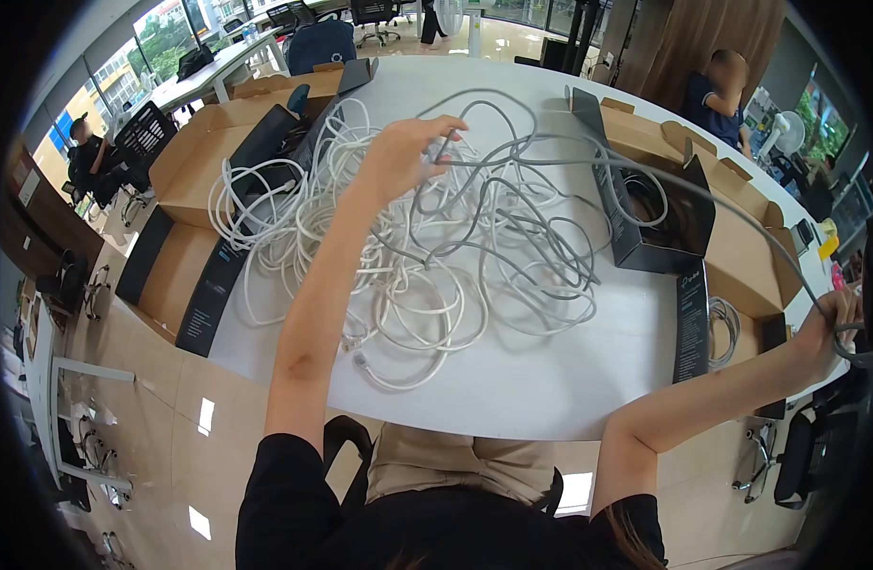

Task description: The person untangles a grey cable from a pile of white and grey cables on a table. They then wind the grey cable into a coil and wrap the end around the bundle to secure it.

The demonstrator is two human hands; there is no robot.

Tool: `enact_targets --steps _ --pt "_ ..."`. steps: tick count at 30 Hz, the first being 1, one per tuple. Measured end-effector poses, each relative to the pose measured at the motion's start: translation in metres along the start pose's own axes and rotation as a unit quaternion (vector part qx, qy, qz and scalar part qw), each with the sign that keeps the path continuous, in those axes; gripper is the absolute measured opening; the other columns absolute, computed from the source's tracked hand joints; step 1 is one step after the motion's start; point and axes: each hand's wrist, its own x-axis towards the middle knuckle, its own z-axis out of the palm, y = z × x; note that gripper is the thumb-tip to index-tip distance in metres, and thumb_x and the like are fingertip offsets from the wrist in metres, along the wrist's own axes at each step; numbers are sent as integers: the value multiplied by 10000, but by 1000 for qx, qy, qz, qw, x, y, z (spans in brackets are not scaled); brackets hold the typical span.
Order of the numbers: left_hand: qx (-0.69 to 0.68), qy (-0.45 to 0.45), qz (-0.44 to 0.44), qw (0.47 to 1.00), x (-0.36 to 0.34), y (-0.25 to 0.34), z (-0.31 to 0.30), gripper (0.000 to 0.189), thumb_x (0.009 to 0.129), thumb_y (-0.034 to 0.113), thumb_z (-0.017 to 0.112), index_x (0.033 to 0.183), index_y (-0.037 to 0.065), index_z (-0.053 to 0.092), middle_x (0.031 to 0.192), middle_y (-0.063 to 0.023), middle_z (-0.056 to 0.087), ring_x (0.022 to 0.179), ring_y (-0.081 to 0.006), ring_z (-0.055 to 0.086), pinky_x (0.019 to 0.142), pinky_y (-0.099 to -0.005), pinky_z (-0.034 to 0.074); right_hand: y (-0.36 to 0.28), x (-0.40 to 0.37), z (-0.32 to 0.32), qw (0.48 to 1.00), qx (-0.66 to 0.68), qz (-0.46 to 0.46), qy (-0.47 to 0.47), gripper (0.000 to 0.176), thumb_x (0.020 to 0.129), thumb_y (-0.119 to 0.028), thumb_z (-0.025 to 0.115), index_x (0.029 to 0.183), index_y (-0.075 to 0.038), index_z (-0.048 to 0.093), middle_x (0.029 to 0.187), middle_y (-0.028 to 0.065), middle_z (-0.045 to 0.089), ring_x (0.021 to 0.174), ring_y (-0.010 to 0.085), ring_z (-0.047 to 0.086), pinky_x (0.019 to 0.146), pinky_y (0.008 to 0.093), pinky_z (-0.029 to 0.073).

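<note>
1. I have 12 o'clock straight ahead, with the middle of the white table (550, 380) as the dial's centre.
2. My left hand (398, 157) is over the tangle between 10 and 11 o'clock, thumb and fingertips curved but apart; gray strands pass the fingertips, and I cannot tell how firmly they touch.
3. My right hand (835, 318) is between 3 and 4 o'clock, out at the far edge of view, fingers closed round the gray cable (550, 161).
4. That cable stretches across from near my left hand to my right, passing above the black box (660, 242) at 3 o'clock.
5. White cables (303, 223) heap toward 9 o'clock, some draped over an open carton (184, 171).
6. Loose gray loops (550, 247) lie just right of centre.
7. A coiled cable (726, 332) rests near 4 o'clock.
</note>
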Motion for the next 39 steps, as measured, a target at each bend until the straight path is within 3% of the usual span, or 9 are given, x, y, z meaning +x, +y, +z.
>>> enact_targets --steps 6,10,14,18,21,25,29,35,39 --pt "-200 54 -69 976 -5 -35 -10 163 821 106 539 943 33 619 901 -42 641 841 -127 582 748 -249 441 -36 7 -30 998 27 -37 37 102 806 41 428 737 -26 393 572 29 340 414 102 321 438 217 325" --pt "-161 173 -37 971 -7 -60 -16 179 856 156 536 957 34 620 925 -54 648 873 -122 588 709 -235 460 -49 3 -38 988 74 -117 71 125 782 65 426 714 -28 378 582 35 347 410 101 323 416 217 317" --pt "-386 249 -224 859 -21 -95 -25 266 887 201 514 1104 53 558 1023 -68 625 972 -145 582 732 -271 487 -115 9 -67 985 82 -107 104 164 793 45 385 657 -38 346 550 17 342 412 97 324 392 213 297" --pt "-416 305 -236 823 -39 -124 -20 230 865 148 542 1061 36 583 1002 -81 631 847 -123 617 620 -209 502 -71 1 -42 982 132 -108 81 172 804 28 371 651 -47 346 550 19 342 443 101 324 397 230 298" --pt "-377 287 -178 863 -37 -146 -15 218 842 109 563 1047 39 593 979 -86 636 832 -97 611 625 -182 475 -62 19 -64 998 53 -39 -2 163 822 -29 441 680 -41 364 597 17 340 483 116 310 437 235 294" --pt "-316 67 -144 935 -26 -101 -38 324 803 56 590 1121 31 536 1051 -110 600 922 -127 575 773 -236 452 24 20 -49 999 6 -37 -3 184 879 -145 481 803 5 406 627 32 338 529 116 361 504 228 334" --pt "13 -1 -118 993 -32 -29 -79 429 781 52 587 1198 61 486 1178 -90 536 1014 -168 541 877 -275 402 125 0 -8 969 -221 -114 6 240 926 -275 418 926 -40 465 611 -12 380 607 106 393 589 235 353" --pt "-142 101 42 984 -27 71 -106 324 873 110 467 1187 37 497 1103 -94 585 994 -189 555 851 -303 413 207 -37 41 958 -250 -54 125 249 929 -275 431 1013 -56 516 572 -53 328 528 42 324 525 220 324" --pt "-379 -114 25 918 -21 104 -73 417 905 304 456 1231 45 457 1129 -102 567 1011 -165 539 800 -298 444 233 -57 66 960 -263 18 90 275 938 -323 395 856 -70 465 488 -31 293 430 64 330 451 249 391"
